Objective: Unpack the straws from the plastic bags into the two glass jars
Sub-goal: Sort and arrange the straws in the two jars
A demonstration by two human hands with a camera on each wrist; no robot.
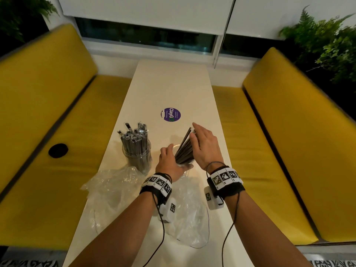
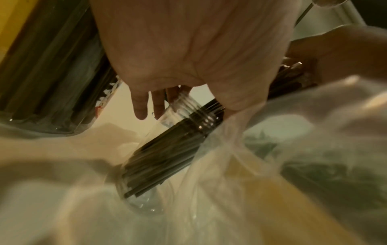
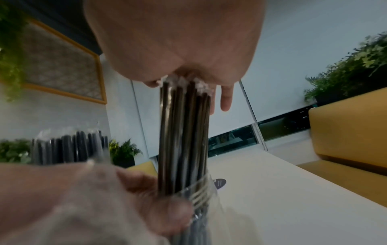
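Note:
My left hand [image 1: 170, 160] grips the second glass jar [image 1: 185, 164] near its rim, in the middle of the table. A bundle of dark wrapped straws [image 1: 185, 146] stands in this jar and leans to the right. My right hand [image 1: 201, 140] lies flat with straight fingers on the bundle's upper ends. In the right wrist view the palm [image 3: 178, 46] presses on the straw tops [image 3: 184, 126], and the left hand's thumb [image 3: 167, 215] lies on the jar's threaded neck [image 3: 202, 192]. In the left wrist view the straws [image 2: 165, 154] reach down inside the jar [image 2: 146, 208]. The first jar [image 1: 137, 157], to the left, is full of straws.
Crumpled clear plastic bags [image 1: 113, 189] [image 1: 189, 218] lie on the white table [image 1: 173, 83] near its front edge, under my wrists. A purple round sticker [image 1: 170, 114] is beyond the jars. Yellow benches [image 1: 48, 112] [image 1: 289, 122] flank the table.

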